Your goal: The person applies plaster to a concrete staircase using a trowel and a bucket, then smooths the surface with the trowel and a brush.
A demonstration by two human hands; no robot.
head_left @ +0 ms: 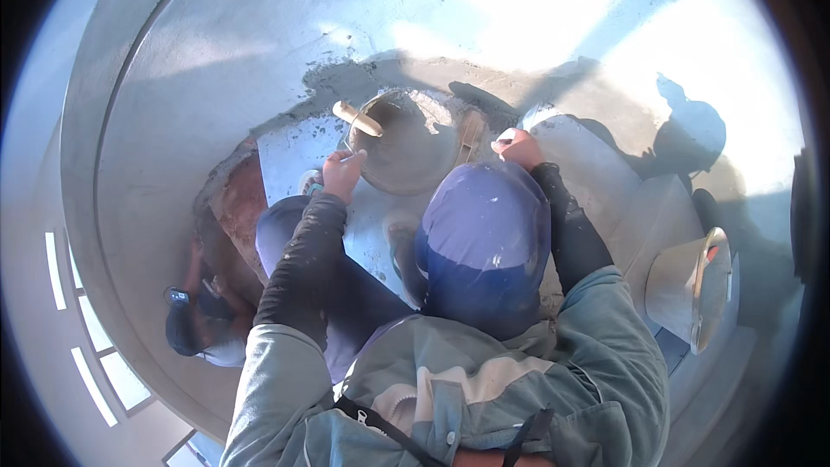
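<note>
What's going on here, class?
A crouching person has the left hand close by the left side of a round container with grey material inside; a pale handle slants over its rim. The right hand is curled beyond its right side, its grip unclear. Another person is at far left, a pale bucket at right.

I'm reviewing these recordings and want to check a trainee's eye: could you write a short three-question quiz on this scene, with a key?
1. Which of the wearer's hands is nearer the pale handle at the rim of the round container?
A) right hand
B) left hand
2. True or false: another person is visible toward the left of the picture.
3. Fill the gap: the cloth over the wearer's right knee is ____.

Key: 1. B; 2. True; 3. purple.
</note>
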